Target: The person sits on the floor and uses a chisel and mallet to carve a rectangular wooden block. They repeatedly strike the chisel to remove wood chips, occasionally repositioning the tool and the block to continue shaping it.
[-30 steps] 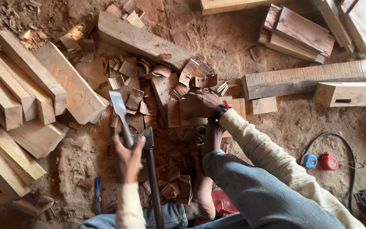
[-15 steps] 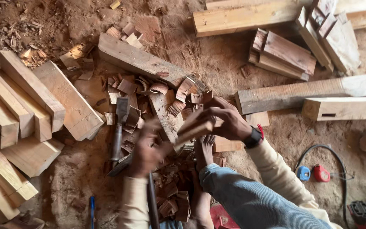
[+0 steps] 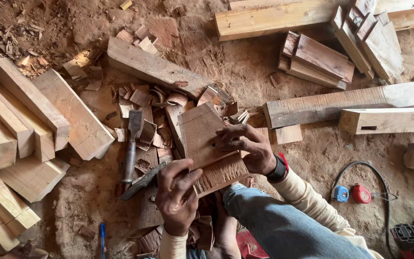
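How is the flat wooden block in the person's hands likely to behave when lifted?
The wooden block looks stiff and thick, so probably won't bend. Both the left hand and right hand grip it, suggesting some weight. Its rough face likely resists slipping.

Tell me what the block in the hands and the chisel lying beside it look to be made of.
Wooden block, held by left hand and right hand: reddish-brown wood, unfinished, with visible grain, a rough torn near edge and a scribed line. Chisel: dull grey blade, apparently steel; brownish round handle, probably wood, though dust leaves that open.

Woodworking yard, dirt floor (image 3: 245, 62), sawn timber blocks (image 3: 25, 115), wood chips (image 3: 144, 98), chisel (image 3: 131, 144)
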